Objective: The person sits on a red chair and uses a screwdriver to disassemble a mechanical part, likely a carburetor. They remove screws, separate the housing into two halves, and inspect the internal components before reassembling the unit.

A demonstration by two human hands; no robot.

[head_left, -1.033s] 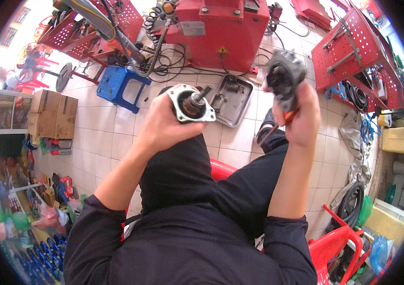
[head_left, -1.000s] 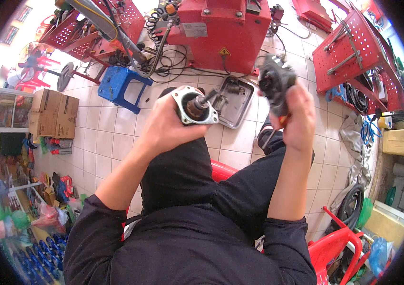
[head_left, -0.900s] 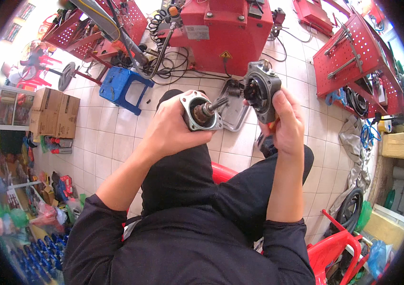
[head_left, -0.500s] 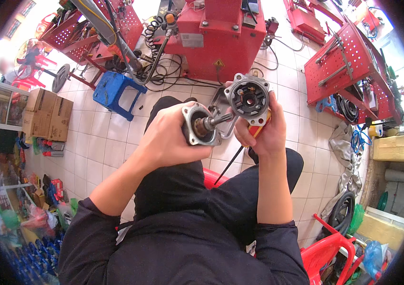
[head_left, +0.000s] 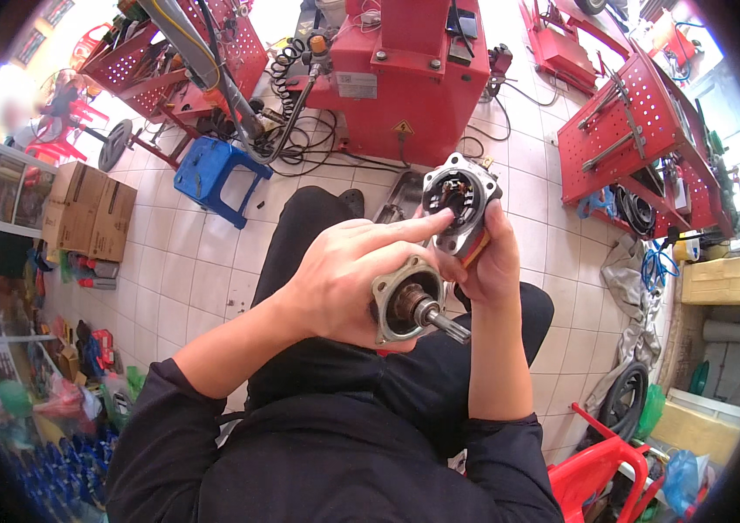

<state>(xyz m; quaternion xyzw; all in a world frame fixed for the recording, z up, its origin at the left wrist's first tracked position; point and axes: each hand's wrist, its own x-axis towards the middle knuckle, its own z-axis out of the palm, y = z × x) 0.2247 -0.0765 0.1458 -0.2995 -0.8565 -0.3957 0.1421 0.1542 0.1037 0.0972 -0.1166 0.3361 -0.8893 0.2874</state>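
My left hand (head_left: 335, 270) is wrapped round a metal motor housing (head_left: 381, 305), from whose open end a splined shaft (head_left: 450, 327) sticks out, pointing down to the right. Its index finger stretches across to the second part, its tip at the inner edge. That part, a round metal motor end housing (head_left: 486, 188) with bolt ears and dark inner pieces, is gripped in my right hand (head_left: 495, 272), open face toward me. A red and yellow screwdriver handle (head_left: 475, 254) shows between my right palm and the housing; its blade is hidden.
Under my hands, a metal tray (head_left: 401, 197) lies on the tiled floor. A red machine (head_left: 409, 96) stands ahead, with black cables about its base. To the left are a blue stool (head_left: 213, 174) and cardboard boxes (head_left: 87, 209); a red tool cart (head_left: 618, 131) is at right.
My left hand has moved right and down with its housing, the shaft now turned downward. Its index finger has reached to the other housing, which has tilted in my right hand.
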